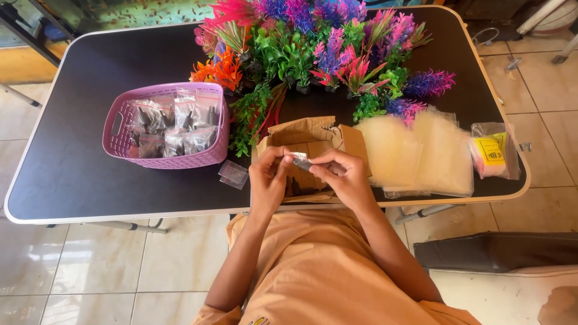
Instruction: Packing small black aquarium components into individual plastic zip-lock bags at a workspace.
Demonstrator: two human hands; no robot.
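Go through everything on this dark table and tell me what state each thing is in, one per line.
Brown cardboard box: flaps open.
Pink plastic basket: upright, filled with small packed bags.
Small clear plastic bag: held up between both hands.
Left hand: pinching the bag.
Right hand: pinching the bag.
Stack of clear empty bags: lying flat.
Colourful artificial plants: piled loose.

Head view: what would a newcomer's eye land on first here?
The heap of bright artificial plants at the far side of the dark table. Next, the pink basket of small filled bags on the left. At the near edge, both hands, left hand and right hand, pinch a small clear bag above an open cardboard box.
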